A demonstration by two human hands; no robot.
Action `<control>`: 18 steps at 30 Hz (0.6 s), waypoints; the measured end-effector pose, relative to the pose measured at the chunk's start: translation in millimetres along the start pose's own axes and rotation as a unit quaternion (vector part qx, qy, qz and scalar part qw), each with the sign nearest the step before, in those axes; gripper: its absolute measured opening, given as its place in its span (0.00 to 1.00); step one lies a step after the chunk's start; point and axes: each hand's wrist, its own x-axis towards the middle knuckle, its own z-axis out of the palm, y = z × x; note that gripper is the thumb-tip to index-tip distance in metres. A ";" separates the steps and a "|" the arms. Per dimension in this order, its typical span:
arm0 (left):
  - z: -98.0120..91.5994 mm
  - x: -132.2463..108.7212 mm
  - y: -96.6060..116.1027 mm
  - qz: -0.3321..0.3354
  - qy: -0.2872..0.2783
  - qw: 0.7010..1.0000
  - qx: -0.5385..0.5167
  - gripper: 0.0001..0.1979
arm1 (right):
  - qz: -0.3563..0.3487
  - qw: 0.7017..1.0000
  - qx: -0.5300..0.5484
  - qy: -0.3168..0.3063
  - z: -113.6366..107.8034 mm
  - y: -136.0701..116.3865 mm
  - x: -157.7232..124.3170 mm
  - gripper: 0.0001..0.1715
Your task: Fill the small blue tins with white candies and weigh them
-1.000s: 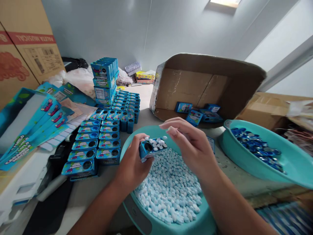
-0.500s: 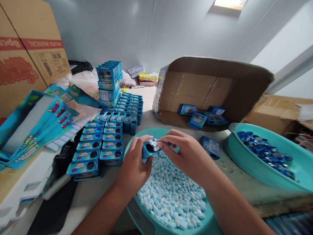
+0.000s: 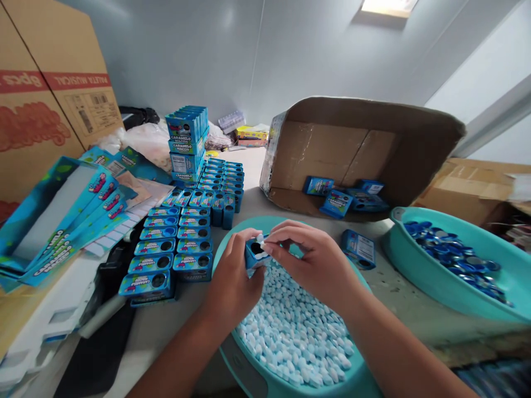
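My left hand grips a small blue candy box, tilted so that its round hole faces up. At the hole, my right hand pinches white candies between thumb and fingertips. Both hands are above a turquoise tub holding a heap of pale blue and white candies. Rows of blue candy boxes with round dark holes on top stand left of the tub. Another blue box lies to its right.
An open cardboard box on its side holds several blue packs. At right, a second turquoise tub contains shiny blue round pieces. Stacked blue boxes stand behind the rows; flattened printed cartons lie at left beside a large carton.
Fewer white candies show at the box's hole, and more of the dark opening is visible. My right fingertips have moved slightly left, closer to the hole. The view has shifted a little.
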 end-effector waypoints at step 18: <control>-1.3 -2.5 3.7 -0.022 -0.030 0.999 -0.039 0.26 | -0.009 0.993 0.105 0.049 14.6 -4.4 -7.3 0.07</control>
